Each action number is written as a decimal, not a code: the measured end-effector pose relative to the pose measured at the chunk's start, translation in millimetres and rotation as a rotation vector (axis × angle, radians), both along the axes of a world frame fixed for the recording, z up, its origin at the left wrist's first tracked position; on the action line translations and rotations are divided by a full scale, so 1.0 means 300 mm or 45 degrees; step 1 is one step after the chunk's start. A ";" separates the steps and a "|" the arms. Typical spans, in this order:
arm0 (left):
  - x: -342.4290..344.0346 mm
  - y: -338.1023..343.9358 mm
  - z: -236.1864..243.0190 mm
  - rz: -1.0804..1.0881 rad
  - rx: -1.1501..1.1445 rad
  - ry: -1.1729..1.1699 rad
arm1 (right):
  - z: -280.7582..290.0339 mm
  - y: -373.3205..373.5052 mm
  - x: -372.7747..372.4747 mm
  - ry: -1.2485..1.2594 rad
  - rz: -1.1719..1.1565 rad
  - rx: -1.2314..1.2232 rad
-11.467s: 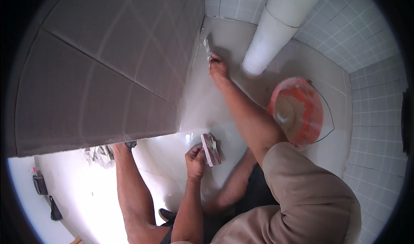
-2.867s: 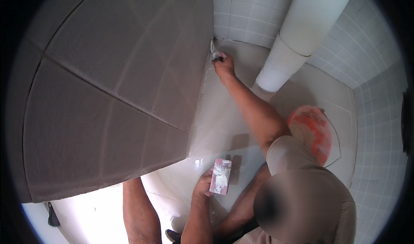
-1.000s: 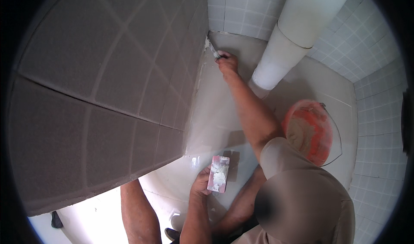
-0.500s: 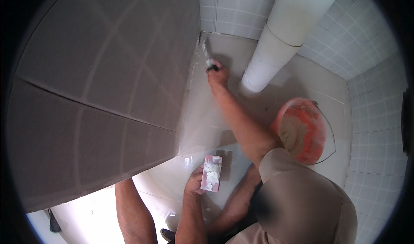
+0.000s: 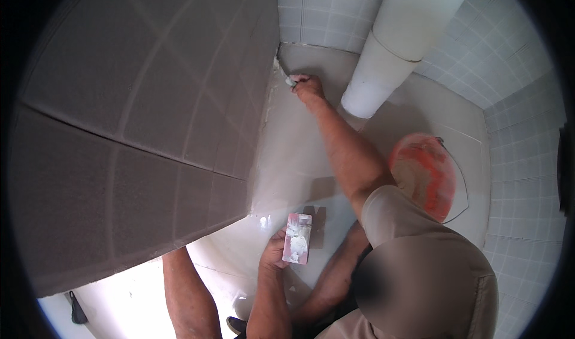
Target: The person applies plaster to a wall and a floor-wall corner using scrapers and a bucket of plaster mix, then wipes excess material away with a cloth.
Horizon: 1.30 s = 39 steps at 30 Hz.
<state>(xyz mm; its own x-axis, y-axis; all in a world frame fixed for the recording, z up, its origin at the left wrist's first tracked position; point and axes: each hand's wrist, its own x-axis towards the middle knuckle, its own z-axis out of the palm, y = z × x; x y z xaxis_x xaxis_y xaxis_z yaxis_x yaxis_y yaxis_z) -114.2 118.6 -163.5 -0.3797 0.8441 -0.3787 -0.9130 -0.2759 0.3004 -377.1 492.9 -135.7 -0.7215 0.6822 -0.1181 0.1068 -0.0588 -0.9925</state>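
My right hand [image 5: 309, 88] reaches to the far corner, its fingers closed on a putty knife [image 5: 291, 80] smeared with white paste. The blade points to the joint between the dark tiled wall [image 5: 197, 99] and the floor, where a white smear of paste [image 5: 277, 66] sits; the blade itself is hard to make out. Low in the middle, my left hand [image 5: 274, 250] grips a small pink rectangular board [image 5: 297, 240] by its left edge. White paste lies in patches over the board's face.
A red bucket [image 5: 444, 186] with beige material inside and a wire handle stands right of my right arm. A thick white pipe [image 5: 383, 63] rises from the floor beyond. White tiled walls [image 5: 521, 177] enclose the back and right. My bare legs [image 5: 188, 297] are below.
My right hand has shifted slightly right and up, and the knife has turned at the wall joint. White paste now shows at the far corner. The left hand and board stay nearly still.
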 end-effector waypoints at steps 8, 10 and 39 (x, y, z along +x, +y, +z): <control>0.024 -0.004 0.030 0.168 -0.304 0.019 | 0.141 -0.239 0.298 -0.228 0.082 -0.044; 0.028 0.001 0.027 0.217 -0.148 -0.070 | 0.288 -0.267 0.487 -0.218 0.146 -0.093; -0.110 0.073 0.218 0.075 -0.795 1.098 | 0.604 -0.338 1.090 -0.357 0.514 -0.259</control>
<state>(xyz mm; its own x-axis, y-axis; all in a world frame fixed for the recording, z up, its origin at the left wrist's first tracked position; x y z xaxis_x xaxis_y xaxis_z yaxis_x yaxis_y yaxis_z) -147.3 140.7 -98.0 -0.7599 0.5649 -0.3217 -0.3142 0.1141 0.9425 -50.1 391.3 45.3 -0.8436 0.2999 -0.4453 0.4206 -0.1462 -0.8954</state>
